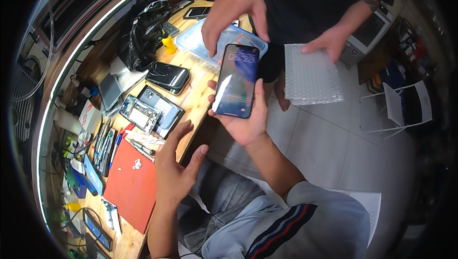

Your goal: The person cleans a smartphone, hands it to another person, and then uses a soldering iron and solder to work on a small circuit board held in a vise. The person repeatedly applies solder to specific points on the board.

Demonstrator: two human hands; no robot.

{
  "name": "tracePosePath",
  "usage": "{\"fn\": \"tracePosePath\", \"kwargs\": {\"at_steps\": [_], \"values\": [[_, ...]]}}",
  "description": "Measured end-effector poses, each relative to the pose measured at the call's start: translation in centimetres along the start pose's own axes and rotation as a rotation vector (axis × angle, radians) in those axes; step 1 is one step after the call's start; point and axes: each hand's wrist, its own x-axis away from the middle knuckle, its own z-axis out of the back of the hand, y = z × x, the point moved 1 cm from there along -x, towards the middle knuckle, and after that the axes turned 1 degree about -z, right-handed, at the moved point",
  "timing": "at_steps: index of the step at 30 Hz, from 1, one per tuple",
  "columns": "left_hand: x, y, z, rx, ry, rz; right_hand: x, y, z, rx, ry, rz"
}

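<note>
A smartphone with its screen lit lies face up in my right hand, with my thumb along its right edge and my fingers curled at its left. My left hand hovers by the table edge, fingers apart, with nothing in it. Just beyond the phone's top, another person's hand reaches down with spread fingers; whether it touches the phone I cannot tell. That person's other hand holds a bubble-wrap pouch. Near my left hand lie an opened-up phone with bared inner parts and a phone back cover.
An orange-red mat covers the near part of the wooden table. Screwdrivers and tweezers lie left of it. Farther back are a black case, a yellow bottle and a clear plastic box. A white folding chair stands right.
</note>
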Motion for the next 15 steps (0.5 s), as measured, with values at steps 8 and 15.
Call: {"fn": "tracePosePath", "kwargs": {"at_steps": [8, 15], "values": [[6.1, -1.1, 4.5, 0.133, -0.082, 0.154, -0.4, -2.1, -0.8, 0.082, 0.093, 0.164], [12.0, -3.5, 8.9, 0.078, -0.062, 0.131, -3.1, -5.2, -1.8, 0.262, 0.059, 0.075]]}}
